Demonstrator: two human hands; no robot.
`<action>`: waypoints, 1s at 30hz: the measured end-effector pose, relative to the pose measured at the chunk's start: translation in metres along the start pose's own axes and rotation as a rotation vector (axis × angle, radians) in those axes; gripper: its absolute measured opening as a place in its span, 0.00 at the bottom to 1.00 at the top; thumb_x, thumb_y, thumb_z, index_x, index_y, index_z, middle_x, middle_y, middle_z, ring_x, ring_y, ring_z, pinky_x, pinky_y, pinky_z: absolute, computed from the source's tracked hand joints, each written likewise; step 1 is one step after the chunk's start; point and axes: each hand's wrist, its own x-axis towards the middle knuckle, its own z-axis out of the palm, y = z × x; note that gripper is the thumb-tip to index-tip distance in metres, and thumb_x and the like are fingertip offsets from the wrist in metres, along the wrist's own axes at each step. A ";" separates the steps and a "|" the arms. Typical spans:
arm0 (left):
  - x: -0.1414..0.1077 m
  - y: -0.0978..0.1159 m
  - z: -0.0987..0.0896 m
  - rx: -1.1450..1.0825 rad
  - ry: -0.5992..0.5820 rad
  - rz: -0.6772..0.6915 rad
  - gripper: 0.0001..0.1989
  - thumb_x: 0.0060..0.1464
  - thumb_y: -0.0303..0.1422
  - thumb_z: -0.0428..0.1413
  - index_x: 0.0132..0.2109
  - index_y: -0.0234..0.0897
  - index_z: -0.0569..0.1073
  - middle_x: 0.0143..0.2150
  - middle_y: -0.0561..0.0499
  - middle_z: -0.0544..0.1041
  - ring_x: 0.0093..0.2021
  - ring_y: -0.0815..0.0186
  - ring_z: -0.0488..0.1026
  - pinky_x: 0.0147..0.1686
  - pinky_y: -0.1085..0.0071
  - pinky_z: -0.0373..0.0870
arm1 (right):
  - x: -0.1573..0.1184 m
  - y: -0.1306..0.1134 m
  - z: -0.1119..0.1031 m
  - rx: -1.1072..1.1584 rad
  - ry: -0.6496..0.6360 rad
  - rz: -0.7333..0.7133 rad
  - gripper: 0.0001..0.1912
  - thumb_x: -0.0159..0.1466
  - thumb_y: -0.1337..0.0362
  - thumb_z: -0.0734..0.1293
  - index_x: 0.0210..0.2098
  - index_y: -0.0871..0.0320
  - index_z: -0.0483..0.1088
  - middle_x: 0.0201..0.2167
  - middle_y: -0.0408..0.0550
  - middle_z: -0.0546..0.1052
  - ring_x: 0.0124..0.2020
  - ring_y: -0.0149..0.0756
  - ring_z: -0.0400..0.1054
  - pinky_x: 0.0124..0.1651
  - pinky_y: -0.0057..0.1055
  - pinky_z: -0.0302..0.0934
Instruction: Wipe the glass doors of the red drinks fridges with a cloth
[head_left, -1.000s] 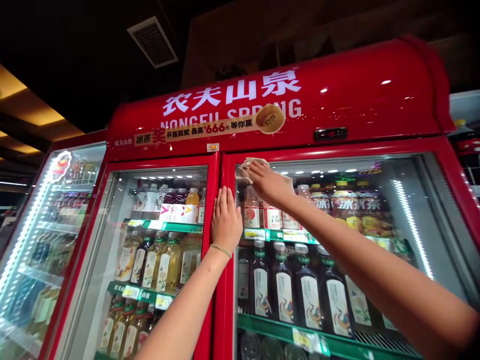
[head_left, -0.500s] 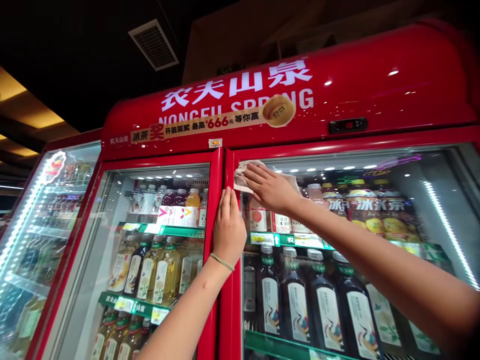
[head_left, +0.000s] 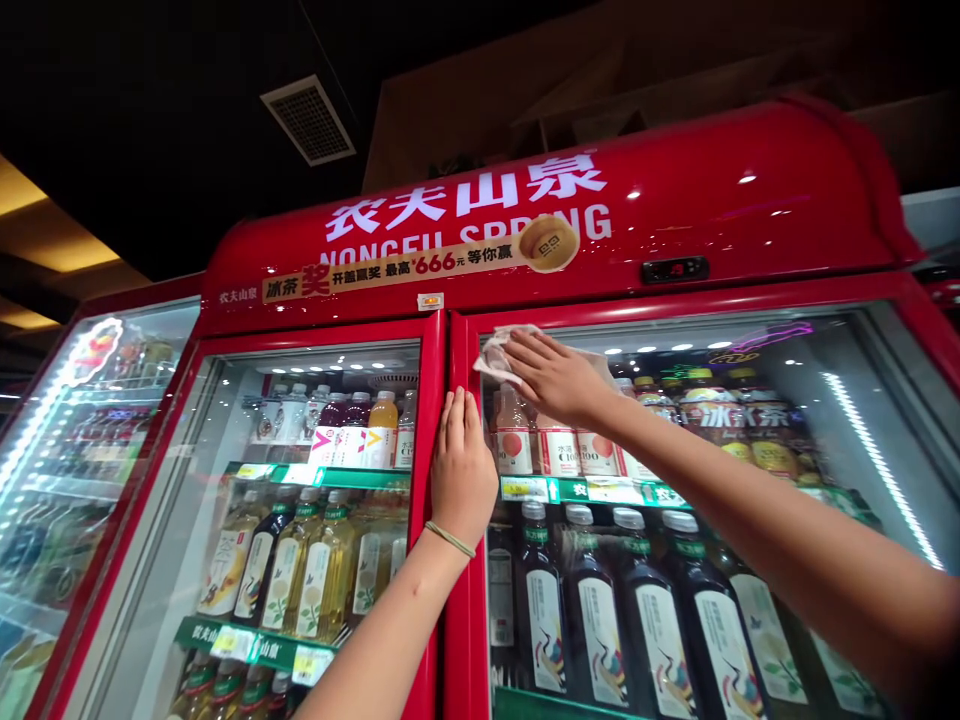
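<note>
A white cloth (head_left: 495, 352) lies against the upper left corner of the right glass door (head_left: 660, 335) of a red drinks fridge. My right hand (head_left: 551, 375) presses it to the glass, fingers stretched across the cloth. Lower and to the left, my left hand (head_left: 465, 455) rests on the red door frame (head_left: 465, 620) where the two doors meet. Its fingers point up, straight and close together, with nothing visible in them; the palm side is hidden. A thin band circles the left wrist.
Behind the glass stand several dark bottles (head_left: 546, 600) and, on the left, pale yellow tea bottles (head_left: 324, 570). A sign panel (head_left: 660, 200) with a small display (head_left: 675, 269) tops the fridge. Another lit fridge (head_left: 112, 440) stands at the far left.
The view has shifted, so the fridge appears slightly lower. My right hand and the cloth have slid a little rightward from the door frame along the glass. My left hand stays on the frame.
</note>
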 end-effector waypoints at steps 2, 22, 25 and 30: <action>0.000 0.000 -0.001 -0.004 -0.003 0.001 0.37 0.66 0.20 0.40 0.78 0.41 0.41 0.75 0.38 0.58 0.76 0.53 0.53 0.71 0.48 0.62 | 0.007 -0.003 0.001 -0.013 0.022 0.088 0.29 0.75 0.54 0.54 0.72 0.57 0.58 0.73 0.49 0.61 0.77 0.47 0.45 0.78 0.53 0.44; 0.001 -0.001 -0.005 0.033 -0.013 0.016 0.33 0.68 0.23 0.41 0.76 0.37 0.46 0.74 0.37 0.60 0.76 0.52 0.55 0.70 0.50 0.64 | 0.008 -0.005 0.001 -0.037 0.019 0.034 0.28 0.76 0.52 0.52 0.72 0.53 0.57 0.73 0.44 0.63 0.77 0.42 0.46 0.79 0.49 0.45; 0.001 -0.002 -0.006 0.044 -0.014 0.017 0.33 0.68 0.22 0.41 0.77 0.37 0.45 0.74 0.37 0.61 0.76 0.53 0.54 0.71 0.51 0.64 | 0.022 -0.010 0.004 -0.085 0.038 0.137 0.28 0.76 0.53 0.52 0.71 0.56 0.59 0.73 0.46 0.62 0.77 0.45 0.45 0.78 0.51 0.45; 0.001 -0.001 -0.006 0.036 0.006 0.021 0.35 0.66 0.20 0.42 0.77 0.37 0.46 0.74 0.38 0.61 0.76 0.54 0.54 0.71 0.53 0.64 | 0.005 -0.017 0.002 -0.064 -0.025 -0.013 0.28 0.76 0.53 0.53 0.72 0.55 0.58 0.73 0.45 0.61 0.76 0.40 0.47 0.79 0.45 0.43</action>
